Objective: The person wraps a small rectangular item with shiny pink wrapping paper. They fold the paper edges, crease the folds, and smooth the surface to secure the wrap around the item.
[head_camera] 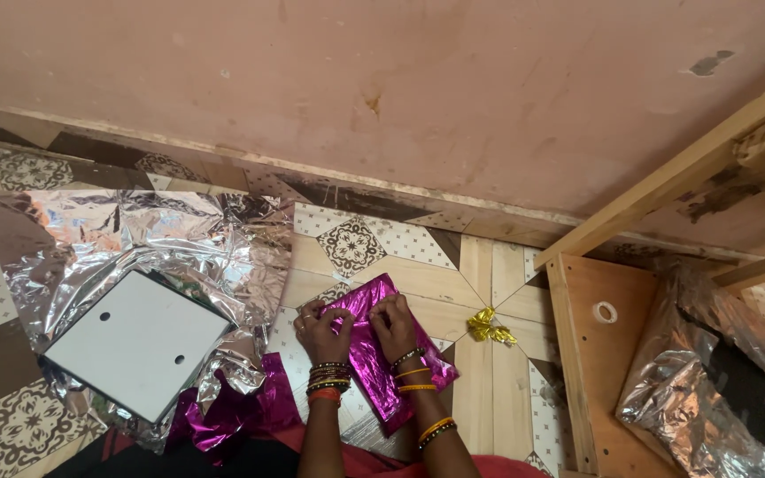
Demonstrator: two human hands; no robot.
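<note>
A flat package wrapped in shiny magenta foil (381,365) lies on the patterned floor in front of me. My left hand (320,332) presses on its upper left edge, fingers bent onto the foil. My right hand (393,326) rests on the package's top middle, fingers pinching a fold of the foil. Both wrists wear several bangles. A loose crumpled piece of magenta foil (227,412) lies to the lower left, near my left forearm.
A big sheet of silver foil (170,239) with a white board (135,341) on it is spread at left. A small gold bow (487,327) lies right of the package. A wooden shelf (591,354) with a tape roll (606,312) and silver foil (701,381) stands right.
</note>
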